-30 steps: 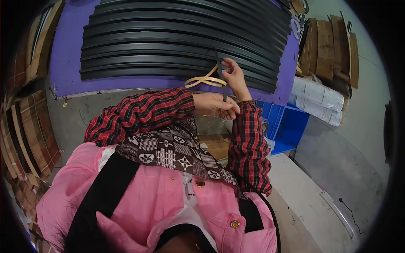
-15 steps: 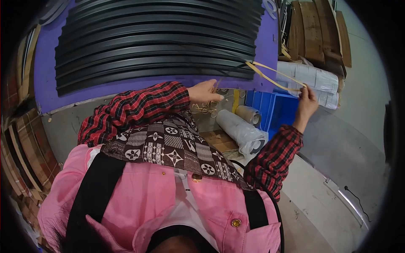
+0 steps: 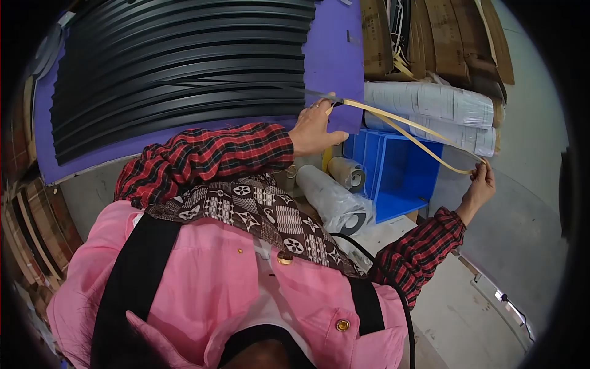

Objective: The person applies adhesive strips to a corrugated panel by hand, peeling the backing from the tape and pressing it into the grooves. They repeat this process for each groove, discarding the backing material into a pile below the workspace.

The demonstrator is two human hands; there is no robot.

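Right hand (image 3: 483, 176) farther from purple table (image 3: 334, 43), pinching yellow strip (image 3: 362, 104); left hand (image 3: 316, 128) at strip's dark end, grip unclear.

Band (image 3: 402, 120) showed smooth satin sheen. Slats (image 3: 184, 61) at eleven o'clock looked smooth, semi-glossy; metal or plastic unclear. Cartons (image 3: 448, 37) toward one o'clock were matt cardboard. Bin (image 3: 409, 169), three o'clock, looked smooth plastic.

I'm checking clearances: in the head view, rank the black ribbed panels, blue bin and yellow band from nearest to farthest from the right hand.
1. Yellow band: in the right hand
2. Blue bin: left
3. Black ribbed panels: farther left
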